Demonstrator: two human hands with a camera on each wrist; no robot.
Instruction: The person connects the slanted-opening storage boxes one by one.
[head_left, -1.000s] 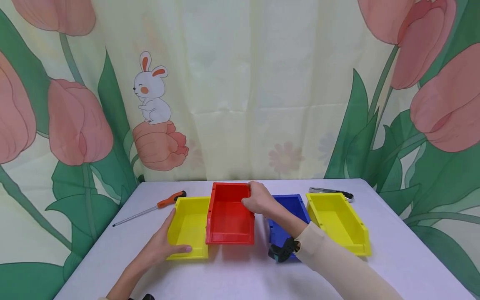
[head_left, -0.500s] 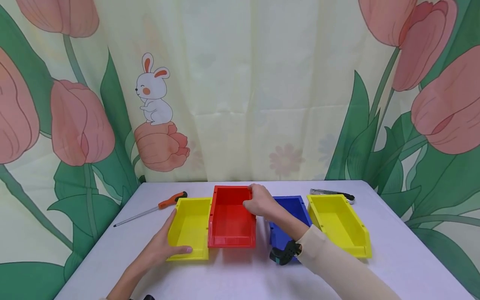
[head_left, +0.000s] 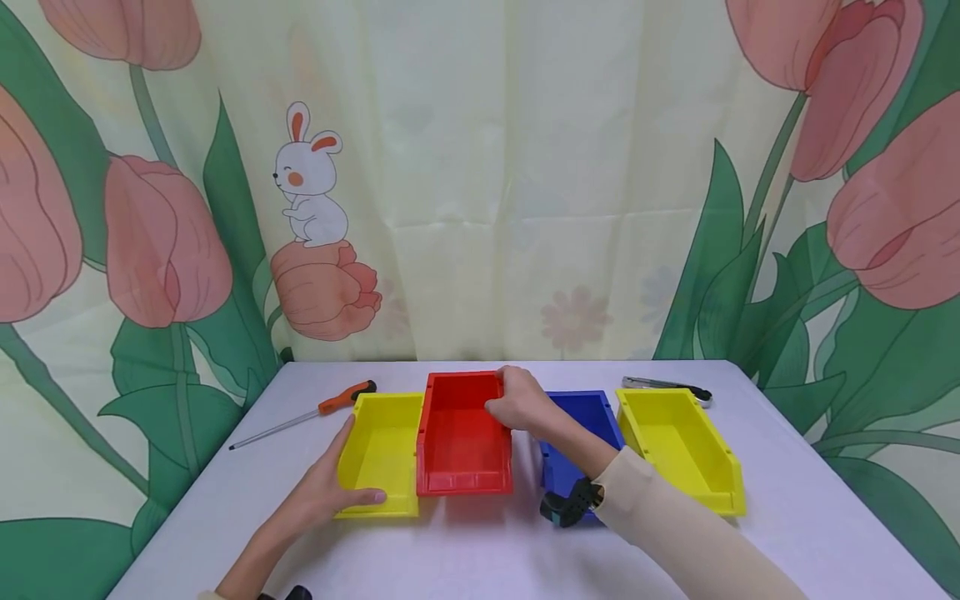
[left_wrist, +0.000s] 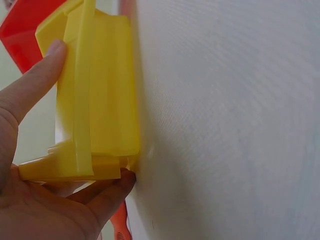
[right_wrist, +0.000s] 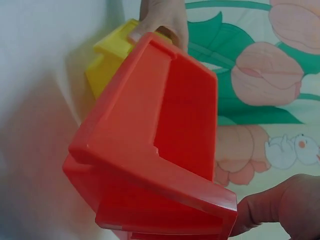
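Head | right hand [head_left: 522,400] grips red bin [head_left: 462,442], right side | left hand [head_left: 321,492] grips leftmost bin [head_left: 382,446]

The left hand [head_left: 322,492] is opened wide and grips between thumb and fingers. Its thumb [head_left: 363,497] sticks out to the right of the palm, and its fingers point ahead. The left arm [head_left: 258,550] slants up from behind that hand. The right hand [head_left: 517,402] is farther ahead, to the right of the left hand, gripping too. Behind it, the right arm [head_left: 577,442] slants back into a pale sleeve [head_left: 675,525].
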